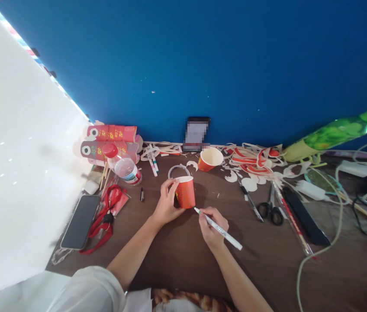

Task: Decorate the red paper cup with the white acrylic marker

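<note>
My left hand (166,203) is wrapped round a red paper cup (185,192) that stands upright on the brown table (268,260). My right hand (212,226) grips a white marker pen (220,229), held slanted with its green tip near the cup's lower right edge. A thin white paper ring (177,170) lies just behind the cup. A second red cup (210,158) lies tilted on its side further back, its white inside showing.
Black scissors (270,211), a black pen (251,203) and red-and-white paper scraps (254,158) lie to the right. A phone (81,221), red lanyard (105,219), water bottle (123,165) and red fish crafts (110,139) sit left. Another phone (196,133) leans on the blue wall. Cables (333,225) trail right.
</note>
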{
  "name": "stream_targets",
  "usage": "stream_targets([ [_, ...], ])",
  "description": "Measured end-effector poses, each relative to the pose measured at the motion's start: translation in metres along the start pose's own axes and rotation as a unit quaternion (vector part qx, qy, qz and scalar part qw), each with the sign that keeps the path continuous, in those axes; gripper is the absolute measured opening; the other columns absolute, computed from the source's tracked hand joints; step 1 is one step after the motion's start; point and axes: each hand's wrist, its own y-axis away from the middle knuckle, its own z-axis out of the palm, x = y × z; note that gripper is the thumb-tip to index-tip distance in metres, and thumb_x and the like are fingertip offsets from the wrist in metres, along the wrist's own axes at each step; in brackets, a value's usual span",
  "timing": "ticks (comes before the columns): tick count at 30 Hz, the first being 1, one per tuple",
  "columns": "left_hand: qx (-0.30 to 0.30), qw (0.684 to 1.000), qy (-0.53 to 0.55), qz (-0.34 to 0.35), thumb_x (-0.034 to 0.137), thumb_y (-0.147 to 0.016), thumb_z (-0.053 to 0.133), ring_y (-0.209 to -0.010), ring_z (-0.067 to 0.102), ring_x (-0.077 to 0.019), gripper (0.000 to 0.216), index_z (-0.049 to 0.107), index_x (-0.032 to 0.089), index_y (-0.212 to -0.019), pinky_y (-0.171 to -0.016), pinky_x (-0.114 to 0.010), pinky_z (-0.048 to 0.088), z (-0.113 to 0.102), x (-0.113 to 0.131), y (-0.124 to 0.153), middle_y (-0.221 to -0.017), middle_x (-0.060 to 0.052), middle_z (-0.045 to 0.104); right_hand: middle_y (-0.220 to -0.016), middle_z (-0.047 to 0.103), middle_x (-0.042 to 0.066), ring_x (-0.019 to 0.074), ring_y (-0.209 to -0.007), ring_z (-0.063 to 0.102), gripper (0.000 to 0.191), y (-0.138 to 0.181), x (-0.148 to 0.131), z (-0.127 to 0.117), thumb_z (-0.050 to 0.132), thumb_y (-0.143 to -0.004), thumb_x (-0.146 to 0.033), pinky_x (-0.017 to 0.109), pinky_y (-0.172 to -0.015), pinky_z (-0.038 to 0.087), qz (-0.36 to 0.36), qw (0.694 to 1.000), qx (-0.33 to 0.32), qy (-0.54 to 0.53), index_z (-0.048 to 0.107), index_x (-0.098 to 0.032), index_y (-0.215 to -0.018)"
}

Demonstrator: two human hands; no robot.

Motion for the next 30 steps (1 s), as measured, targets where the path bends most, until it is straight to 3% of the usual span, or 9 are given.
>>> stream_targets([
  [14, 0.044, 0.997, -0.044, 0.036, 0.029, -0.066, 0.077, -0.121, 0.043, -0.0268, 0.096, 0.020, 0.025, -0.144, -0.101, -0.045, 0.046, -0.0003, 0.0039, -0.0011, -0.127, -0.013, 0.036, -0.062, 0.060, 0.000, 0.0043, -0.044, 0.050, 0.007, -0.0008, -0.0052, 0.0028, 0.056, -0.080, -0.019, 0.015, -0.044, 0.041, -0.044, 0.999, -0.001, -0.014, 0.059, -0.015, -0.075],
  [30, 0.049, 0.996, -0.059, 0.045, 0.030, -0.066, 0.077, -0.121, 0.042, -0.0269, 0.098, 0.020, 0.022, -0.145, -0.101, -0.045, 0.046, -0.0001, 0.0031, -0.0017, -0.127, -0.014, 0.037, -0.065, 0.060, -0.001, 0.0031, -0.046, 0.049, 0.003, -0.0022, -0.0065, 0.0046, 0.057, -0.080, -0.013, 0.013, -0.045, 0.041, -0.060, 0.998, -0.020, -0.030, 0.058, -0.015, -0.080],
])
